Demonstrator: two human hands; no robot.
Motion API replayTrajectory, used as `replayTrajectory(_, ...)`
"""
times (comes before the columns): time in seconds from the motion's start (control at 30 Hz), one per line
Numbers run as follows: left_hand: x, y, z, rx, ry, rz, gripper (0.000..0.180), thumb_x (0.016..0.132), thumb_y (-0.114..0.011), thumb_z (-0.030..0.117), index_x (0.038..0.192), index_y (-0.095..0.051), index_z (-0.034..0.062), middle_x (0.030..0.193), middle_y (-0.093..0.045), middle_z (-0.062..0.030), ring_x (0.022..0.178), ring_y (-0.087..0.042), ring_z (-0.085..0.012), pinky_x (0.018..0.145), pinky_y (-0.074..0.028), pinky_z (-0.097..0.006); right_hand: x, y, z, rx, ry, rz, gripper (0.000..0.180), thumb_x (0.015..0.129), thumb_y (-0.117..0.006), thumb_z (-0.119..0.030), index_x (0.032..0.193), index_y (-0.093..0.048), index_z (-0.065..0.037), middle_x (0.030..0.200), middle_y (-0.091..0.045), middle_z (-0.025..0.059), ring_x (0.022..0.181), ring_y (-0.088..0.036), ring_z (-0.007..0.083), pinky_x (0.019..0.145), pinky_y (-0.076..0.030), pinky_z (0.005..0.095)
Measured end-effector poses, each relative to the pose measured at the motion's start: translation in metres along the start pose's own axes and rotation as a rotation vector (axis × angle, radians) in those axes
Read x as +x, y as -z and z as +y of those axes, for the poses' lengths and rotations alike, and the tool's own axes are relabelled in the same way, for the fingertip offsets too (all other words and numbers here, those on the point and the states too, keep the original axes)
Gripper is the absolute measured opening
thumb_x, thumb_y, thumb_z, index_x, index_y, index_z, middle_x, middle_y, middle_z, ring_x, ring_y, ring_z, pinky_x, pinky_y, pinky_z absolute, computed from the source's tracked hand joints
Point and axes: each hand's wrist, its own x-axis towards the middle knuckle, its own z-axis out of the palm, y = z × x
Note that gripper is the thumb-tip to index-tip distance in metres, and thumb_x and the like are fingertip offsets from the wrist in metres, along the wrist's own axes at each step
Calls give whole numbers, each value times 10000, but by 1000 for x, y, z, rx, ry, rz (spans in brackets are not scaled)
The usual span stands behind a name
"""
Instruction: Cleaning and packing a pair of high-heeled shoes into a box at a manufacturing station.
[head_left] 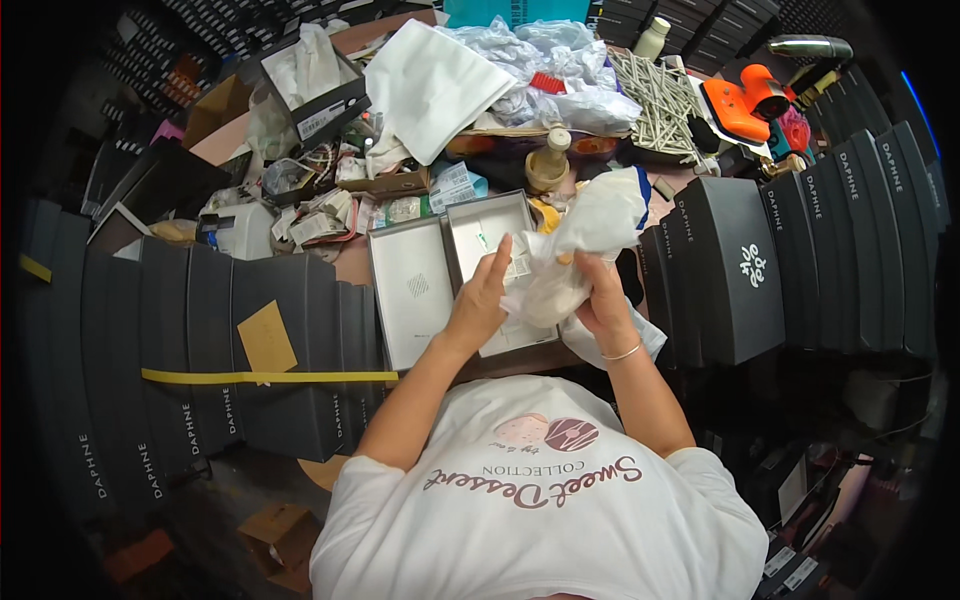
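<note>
In front of my chest, my right hand (pixel 604 300) grips a bundle wrapped in a thin white bag (pixel 582 225). The bag is crumpled and half see-through, with a dark blue edge at its upper right; what lies inside cannot be made out. My left hand (pixel 478 310) is at the bundle's left end, fingers stretched upward and apart. It is close to the wrap, and whether it touches is unclear. Under both hands sits an open shoe box (pixel 490 212) with a pale inside, and its shallow lid (pixel 410 290) lies to the left.
Dark shoe boxes stand in rows at left (pixel 285 330) and right (pixel 720 270). A yellow strap (pixel 270 377) crosses the left row. Behind are white paper sheets (pixel 432 85), crumpled plastic bags (pixel 590 105), a tray of pale sticks (pixel 655 105), a bottle (pixel 549 160) and an orange tool (pixel 738 108).
</note>
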Motion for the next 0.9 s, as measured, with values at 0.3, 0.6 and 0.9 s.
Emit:
replayTrajectory(0.3,-17,-11,-14,433,13,-2,1018,548,-793,79,1428,-282,36,1138,-582,-200,1070,-563,-362,931,-443,-413,-5,44,57,-569,-330,-239,513,762,-680,-201,1189,-532,42,1053,-611,85,919,-580,151,819,-479,291)
replayTrajectory(0.6,32,-81,-133,249,-43,-651,327,818,-506,38,1138,-567,16,1229,-546,-172,1046,-570,-366,883,-469,-419,-87,96,-38,-669,-293,80,499,722,-673,-182,1158,-564,35,1066,-638,91,957,-603,160,835,-480,300)
replayTrajectory(0.9,86,-78,-129,736,-398,-999,363,735,-676,182,1084,-601,117,1180,-537,-125,1039,-552,-299,990,-364,-508,-119,101,-10,-501,-221,160,511,740,-670,-180,1184,-548,42,1106,-617,88,995,-577,157,876,-463,294)
